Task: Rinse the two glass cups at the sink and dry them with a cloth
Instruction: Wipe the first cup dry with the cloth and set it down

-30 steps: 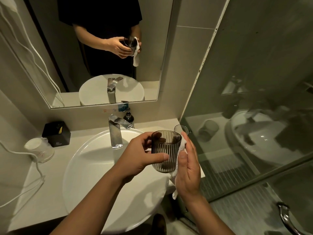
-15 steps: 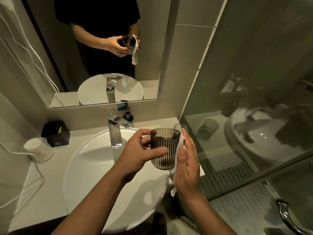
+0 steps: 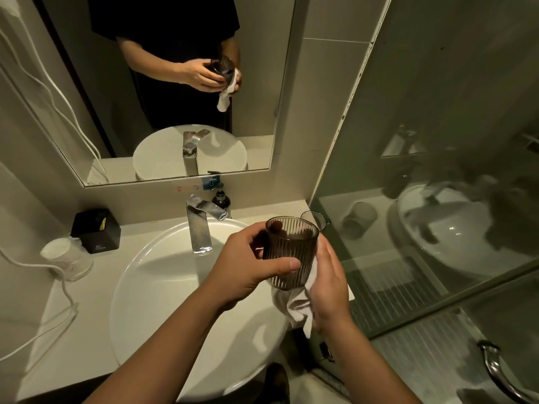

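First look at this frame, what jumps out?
A ribbed dark glass cup held upright over the right edge of the white basin, left hand gripping it, right hand pressing a white cloth against its side. Above, the mirror reflects the same grip.

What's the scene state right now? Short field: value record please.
setting: bathroom counter with round white sink
left hand: grips the ribbed glass cup, held upright over the sink's right edge
right hand: presses the white cloth against the cup's right side
second cup: stands on the counter behind the held one
faucet: no water visible
stage: drying the held cup
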